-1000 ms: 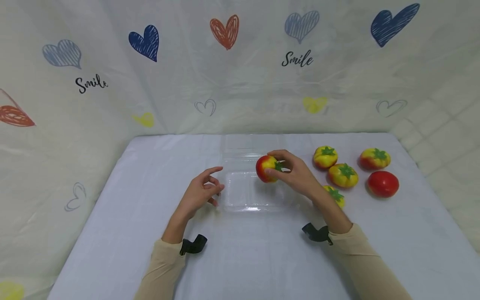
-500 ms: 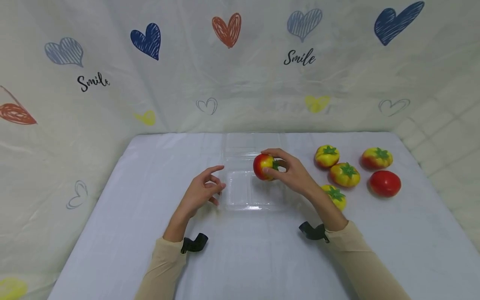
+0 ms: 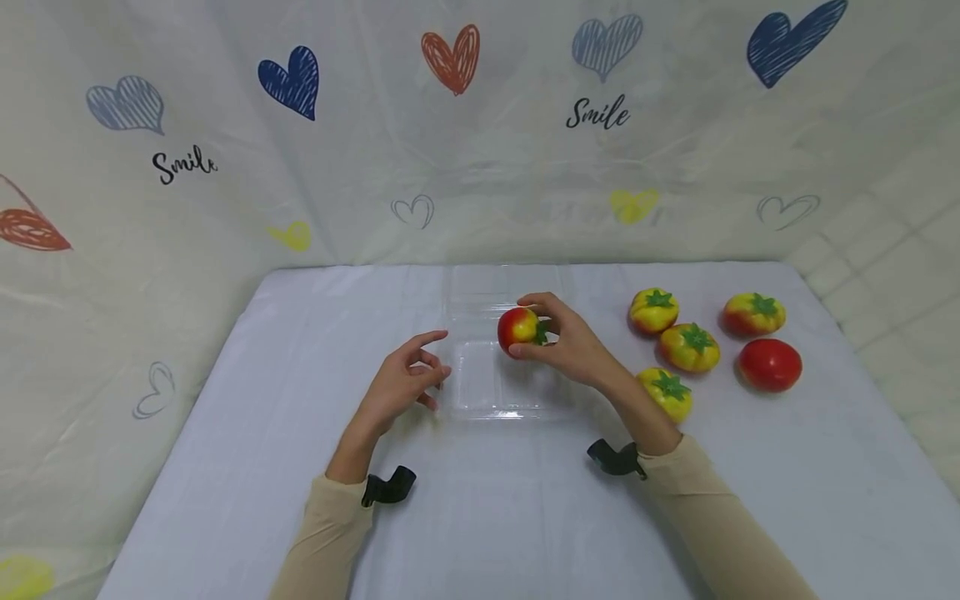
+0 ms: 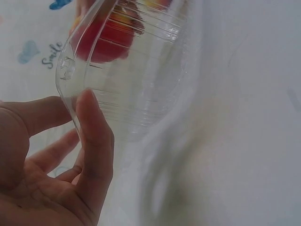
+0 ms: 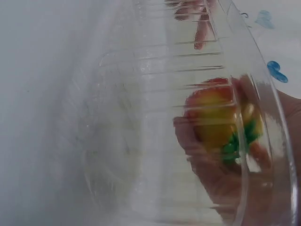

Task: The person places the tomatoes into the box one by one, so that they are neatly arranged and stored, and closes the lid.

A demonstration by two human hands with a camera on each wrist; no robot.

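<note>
My right hand (image 3: 573,346) grips a red-and-yellow toy tomato (image 3: 516,327) with a green leafy top, fingers beyond it and thumb on the near side. It hangs over a clear plastic clamshell box (image 3: 477,400), whose lid (image 3: 480,283) lies folded back toward the wall. Through the clear side, the right wrist view shows the same tomato (image 5: 211,113). On the box's left, my left hand (image 3: 405,379) has its fingers loosely bent, index and thumb apart. Its fingertips are right at the box's rim (image 4: 70,70) in the left wrist view.
On the right of the white-covered table (image 3: 300,367) lie several more tomatoes: yellow ones with green tops (image 3: 688,347), one beside my right forearm (image 3: 666,393), and a plain red one (image 3: 769,365). A cloth wall (image 3: 510,167) with printed hearts rises behind.
My right hand has carried the tomato a little left over the box, turning it slightly. My left hand keeps its place at the box's left edge.
</note>
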